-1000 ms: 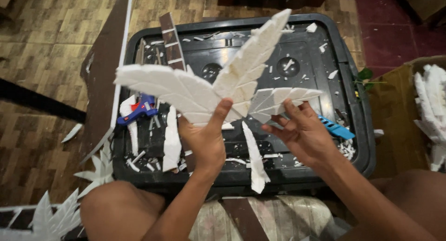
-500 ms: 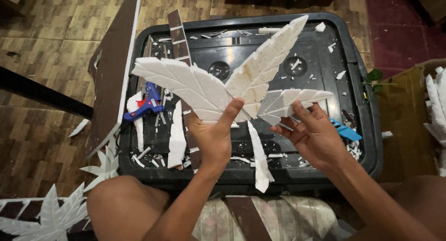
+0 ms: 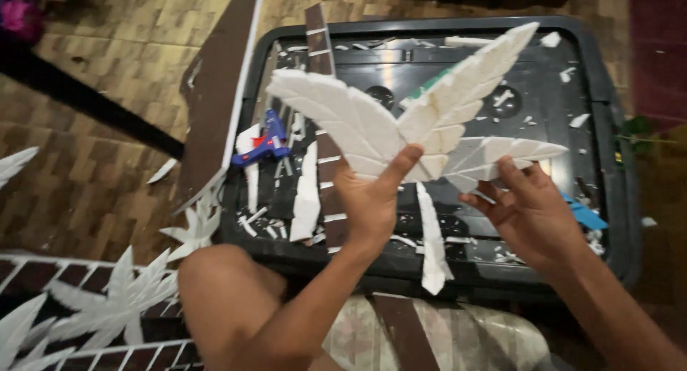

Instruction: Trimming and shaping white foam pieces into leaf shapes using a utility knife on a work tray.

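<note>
Above the dark plastic bin lid, my left hand has its grip closed on the white foam leaf piece, thumb pressed up against its centre. My right hand pinches the lower right leaf tip, fingers curled behind it. Left of my left grip, a blue glue gun lies among white foam scraps. Below my grips, one long foam strip hangs over the lid's edge. Foam leaf cutouts lie on the floor, far left.
</note>
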